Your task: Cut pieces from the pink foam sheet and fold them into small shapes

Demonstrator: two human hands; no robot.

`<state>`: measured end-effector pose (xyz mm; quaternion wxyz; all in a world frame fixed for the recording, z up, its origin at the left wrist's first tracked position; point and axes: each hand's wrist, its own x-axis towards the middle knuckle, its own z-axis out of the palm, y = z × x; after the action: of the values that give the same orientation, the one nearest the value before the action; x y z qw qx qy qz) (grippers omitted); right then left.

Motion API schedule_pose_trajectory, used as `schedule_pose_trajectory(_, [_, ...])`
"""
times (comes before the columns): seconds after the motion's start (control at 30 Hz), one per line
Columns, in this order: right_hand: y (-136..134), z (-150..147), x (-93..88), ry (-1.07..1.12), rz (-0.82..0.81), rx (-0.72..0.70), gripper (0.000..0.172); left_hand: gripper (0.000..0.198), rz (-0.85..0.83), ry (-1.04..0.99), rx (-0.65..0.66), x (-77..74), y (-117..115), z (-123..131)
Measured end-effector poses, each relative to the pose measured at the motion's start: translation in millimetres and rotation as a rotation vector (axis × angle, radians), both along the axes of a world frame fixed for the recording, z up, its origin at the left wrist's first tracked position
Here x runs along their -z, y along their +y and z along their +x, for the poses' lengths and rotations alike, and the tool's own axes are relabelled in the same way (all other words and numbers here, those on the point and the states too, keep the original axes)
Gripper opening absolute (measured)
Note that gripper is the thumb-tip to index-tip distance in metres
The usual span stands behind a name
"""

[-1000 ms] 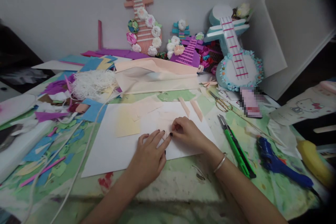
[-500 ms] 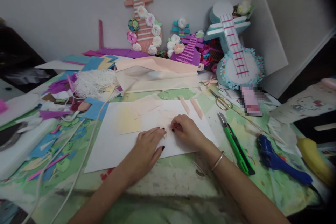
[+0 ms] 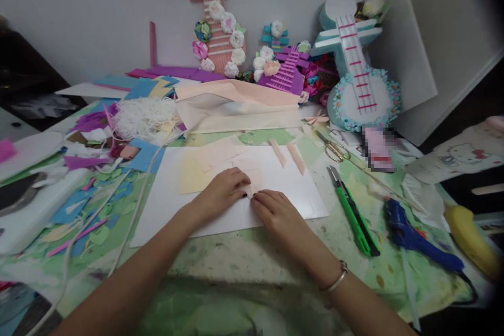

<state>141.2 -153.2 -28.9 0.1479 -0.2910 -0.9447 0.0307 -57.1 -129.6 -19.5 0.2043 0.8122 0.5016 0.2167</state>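
Observation:
Over the white sheet [image 3: 157, 215], both hands meet at a small piece of pale peach paper [image 3: 249, 189]. My left hand [image 3: 222, 191] pinches it from the left, its fingers curled. From the right, the fingertips of my right hand [image 3: 281, 220] close on the same piece. Just behind my hands lies thin peach paper [image 3: 226, 152], partly over a yellow paper square [image 3: 192, 173]. Two folded peach strips, one of them a slanted strip [image 3: 296, 159], rest at the sheet's back right.
Right of the sheet lie a green utility knife [image 3: 354, 215], gold-handled scissors [image 3: 336, 151] and a blue glue gun [image 3: 421, 247]. Paper scraps [image 3: 90, 215] and a white cord [image 3: 136, 210] cover the left side. Decorated paper instruments, including a blue-white one [image 3: 362, 84], stand at the back.
My left hand has moved up and curled from lying flatter into a pinch. My right hand has come down and in, so the fingertips now meet at the small paper. The view has shifted slightly.

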Motion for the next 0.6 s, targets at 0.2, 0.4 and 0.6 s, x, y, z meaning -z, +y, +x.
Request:
schedule_pose_trajectory(0.2, [-4.8, 1.3, 1.4, 0.05, -0.055, 0.037, 0.029, 0.007, -0.081, -0.071, -0.074, 2.4, 5.3, -0.8])
schedule_pose_trajectory(0.4, [-3.2, 4.0, 4.7, 0.088, -0.056, 0.002, 0.034, 0.014, -0.149, -0.073, -0.111, 4.4, 8.2, -0.9])
schedule_pose_trajectory(0.6, [-3.3, 4.5, 4.6, 0.07, -0.014, -0.013, 0.03, 0.008, -0.103, -0.082, -0.118, 11.3, 9.1, 0.2])
